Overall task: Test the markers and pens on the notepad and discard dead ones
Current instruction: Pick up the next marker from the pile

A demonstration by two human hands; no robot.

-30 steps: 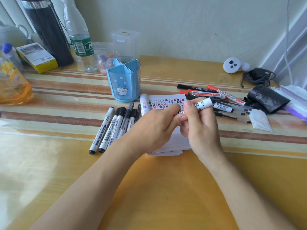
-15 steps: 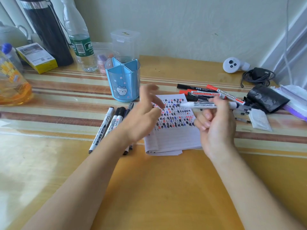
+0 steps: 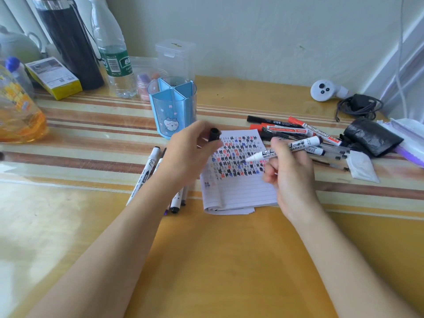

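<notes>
Yellow counter (image 3: 218,260) cluttered; our left hand (image 3: 190,154) pinched black cap (image 3: 214,134), right hand (image 3: 289,171) gripped uncapped marker (image 3: 286,148) over notepad (image 3: 241,193). We reckoned short firm stroke on blank lines best.

The right hand (image 3: 289,171) grips an uncapped white marker (image 3: 286,148), tip pointing left above the notepad (image 3: 238,191) covered in black, red and blue marks. The left hand (image 3: 190,154) pinches its black cap (image 3: 214,134) above the desk (image 3: 229,260), near the blue pen holder (image 3: 172,106).
</notes>
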